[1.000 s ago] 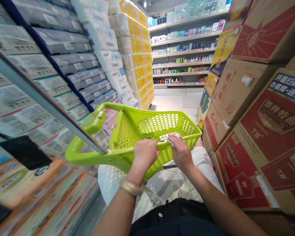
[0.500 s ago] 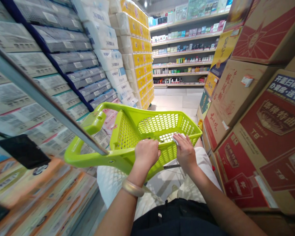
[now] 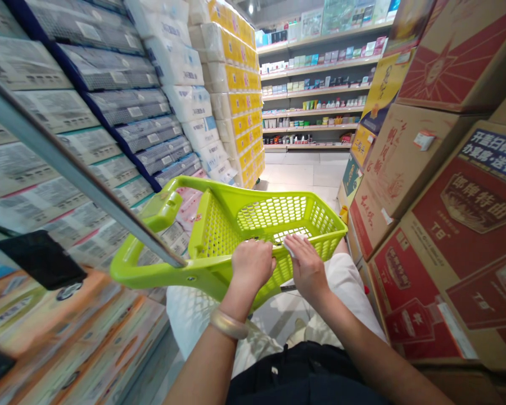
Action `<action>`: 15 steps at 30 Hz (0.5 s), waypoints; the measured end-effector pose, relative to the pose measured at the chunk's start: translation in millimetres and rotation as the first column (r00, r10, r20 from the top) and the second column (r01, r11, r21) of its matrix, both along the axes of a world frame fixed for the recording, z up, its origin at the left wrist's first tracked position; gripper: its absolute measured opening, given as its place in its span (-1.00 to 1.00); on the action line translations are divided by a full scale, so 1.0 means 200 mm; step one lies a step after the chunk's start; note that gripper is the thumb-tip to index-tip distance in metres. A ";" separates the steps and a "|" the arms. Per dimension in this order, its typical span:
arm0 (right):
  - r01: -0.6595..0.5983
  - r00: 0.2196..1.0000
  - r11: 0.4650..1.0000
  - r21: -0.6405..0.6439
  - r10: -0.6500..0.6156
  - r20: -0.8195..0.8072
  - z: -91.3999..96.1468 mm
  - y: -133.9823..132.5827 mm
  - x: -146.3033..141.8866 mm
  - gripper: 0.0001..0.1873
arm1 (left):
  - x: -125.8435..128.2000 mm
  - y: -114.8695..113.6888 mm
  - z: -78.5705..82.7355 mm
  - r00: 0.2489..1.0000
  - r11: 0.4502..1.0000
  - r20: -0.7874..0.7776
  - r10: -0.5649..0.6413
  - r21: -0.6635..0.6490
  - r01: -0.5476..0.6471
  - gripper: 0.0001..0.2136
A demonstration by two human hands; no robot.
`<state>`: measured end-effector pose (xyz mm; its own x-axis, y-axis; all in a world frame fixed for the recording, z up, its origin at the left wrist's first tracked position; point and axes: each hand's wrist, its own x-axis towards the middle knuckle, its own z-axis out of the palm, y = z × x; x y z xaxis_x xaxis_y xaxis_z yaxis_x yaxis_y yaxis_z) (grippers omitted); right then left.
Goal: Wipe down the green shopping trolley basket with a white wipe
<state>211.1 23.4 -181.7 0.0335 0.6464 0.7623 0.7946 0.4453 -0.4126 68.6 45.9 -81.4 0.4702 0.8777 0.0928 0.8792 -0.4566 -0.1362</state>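
A lime-green plastic shopping cart (image 3: 219, 275) with a perforated basket stands crosswise in front of me, its handle at the left. My left hand (image 3: 253, 261), with a gold bangle on the wrist, is closed over the near rim. Just right of it, my right hand (image 3: 307, 267) presses a white tissue (image 3: 290, 242) on the same rim, fingers together and reaching over the edge. Most of the tissue is hidden under the fingers. A grey metal pole (image 3: 88, 169) slants across the left and meets the cart near its handle.
Stacked tissue packs (image 3: 238, 107) line the left side. Printed cartons (image 3: 464, 236) rise close on the right. Shelves (image 3: 320, 87) of small goods stand at the back, beyond a tiled floor (image 3: 295, 171). A black screen-like device (image 3: 42, 259) hangs at the left.
My right hand has slid left along the rim with the tissue, nearer to my left hand. The left hand and the cart stay in place.
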 end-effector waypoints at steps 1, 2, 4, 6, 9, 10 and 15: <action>-0.053 0.998 0.999 0.004 0.052 0.024 0.01 -0.01 -0.03 -0.49 | 0.00 0.00 0.00 1.000 1.000 0.002 -0.004 0.006 0.004 -0.84; -0.097 0.994 0.995 0.007 0.096 0.044 0.01 -0.01 -0.04 -0.47 | 0.00 0.00 0.00 1.000 1.000 0.004 -0.007 0.010 0.007 -0.84; -0.129 0.990 0.992 0.012 0.128 0.056 0.01 -0.01 -0.04 -0.47 | -0.01 0.00 0.00 1.000 1.000 0.005 -0.012 0.011 0.012 -0.84; -0.082 0.996 0.997 0.016 0.081 0.030 0.01 0.00 0.00 -0.48 | -0.01 0.00 0.00 1.000 1.000 0.000 -0.012 0.004 0.012 -0.84; 0.030 0.999 0.999 0.011 -0.030 -0.020 0.00 0.01 0.05 -0.51 | -0.01 0.00 0.00 1.000 1.000 -0.009 -0.009 0.003 0.009 -0.84; 0.032 0.999 0.999 0.008 -0.031 -0.021 0.01 0.01 0.04 -0.52 | -0.01 0.00 0.00 1.000 1.000 -0.011 -0.006 0.006 0.006 -0.85; -0.143 0.987 0.990 0.007 0.142 0.070 0.03 -0.02 -0.03 -0.50 | -0.01 0.00 -0.01 1.000 1.000 -0.006 -0.016 0.024 0.016 -0.84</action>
